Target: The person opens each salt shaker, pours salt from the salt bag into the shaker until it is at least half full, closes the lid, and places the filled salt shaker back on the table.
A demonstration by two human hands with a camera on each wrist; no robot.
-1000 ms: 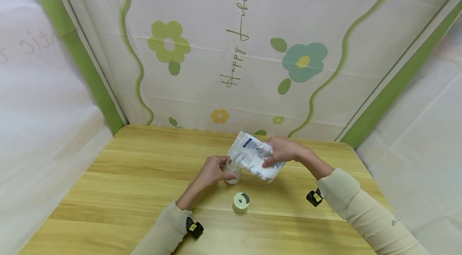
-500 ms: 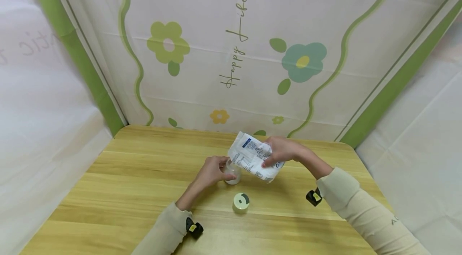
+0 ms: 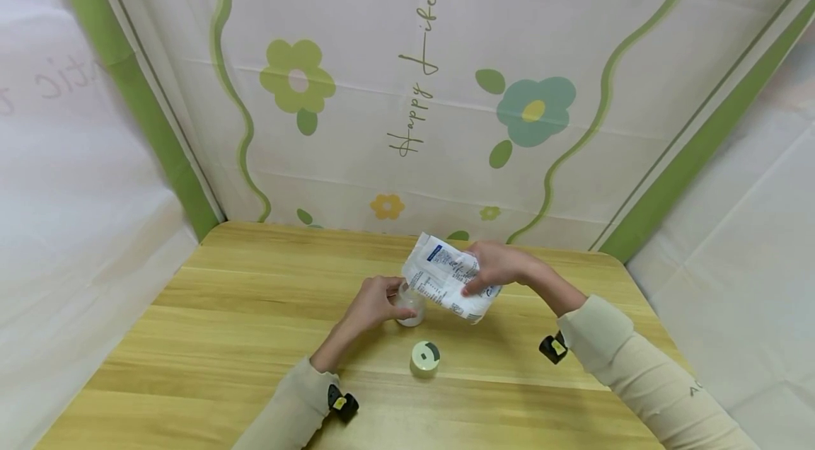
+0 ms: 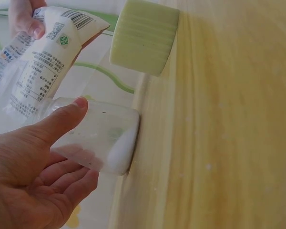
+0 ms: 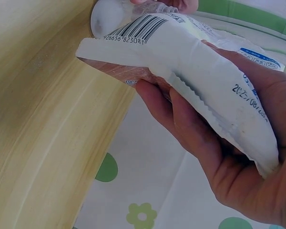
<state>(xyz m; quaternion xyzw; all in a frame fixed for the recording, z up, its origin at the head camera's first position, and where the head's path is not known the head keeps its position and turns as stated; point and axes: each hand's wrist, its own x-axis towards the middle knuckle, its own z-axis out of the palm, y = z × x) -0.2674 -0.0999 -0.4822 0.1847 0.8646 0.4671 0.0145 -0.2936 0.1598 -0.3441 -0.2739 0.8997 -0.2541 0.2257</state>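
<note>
Upright on the table, a clear jar (image 3: 414, 308) has white powdery stuff (image 4: 124, 150) heaped at its bottom. The left hand (image 3: 374, 303) grips the jar from the left, thumb on one side and fingers round the other. A white printed packet (image 3: 439, 279), with blue lettering and a barcode, slants down to the jar's mouth. Thumb on top and fingers beneath, the right hand (image 3: 499, 266) holds this packet by its body. The packet's lower corner covers part of the jar's opening in the head view. Nearer the person stands a pale green ridged cap (image 3: 424, 356).
The wood-grain table (image 3: 255, 337) ends at a white curtain (image 3: 356, 153) printed with flowers and lettering. More curtain hangs at both sides. Black wrist cameras sit on both beige sleeves (image 3: 598, 337).
</note>
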